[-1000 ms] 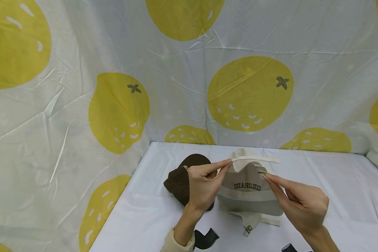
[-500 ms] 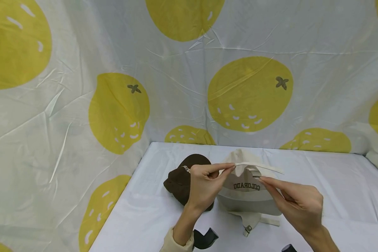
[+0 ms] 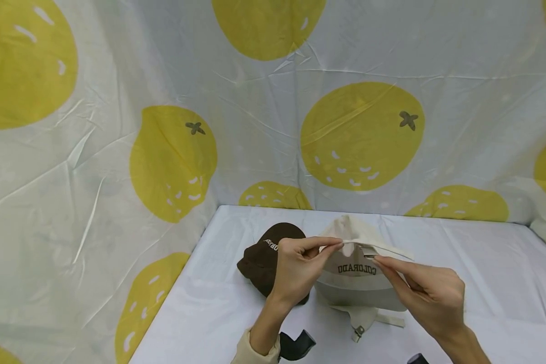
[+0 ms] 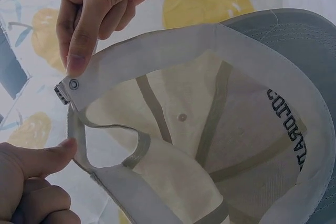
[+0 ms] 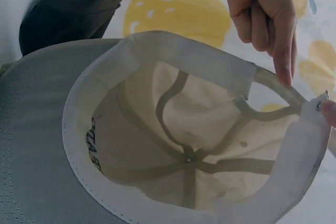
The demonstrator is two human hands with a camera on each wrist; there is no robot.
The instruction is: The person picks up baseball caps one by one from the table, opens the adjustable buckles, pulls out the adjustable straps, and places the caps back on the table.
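A cream baseball cap with a grey brim underside is held up with its inside facing me, so its COLORADO lettering reads mirrored. My left hand pinches the narrow back strap between thumb and finger. At the other side of the back opening, my right hand pinches the band beside the metal buckle. The strap runs up to the buckle in the left wrist view, and its loose end points right in the head view. Only the right fingertips show at the right wrist view's edge.
A dark brown cap lies on the white-covered table to the left. Below the held cap lies a cream fabric piece with a buckle and strap. A black curved object is near my left wrist. Lemon-print cloth hangs behind.
My right hand has shifted left and slightly down with the buckle. The left hand has moved a little right and down with the strap, bringing strap and buckle closer together.
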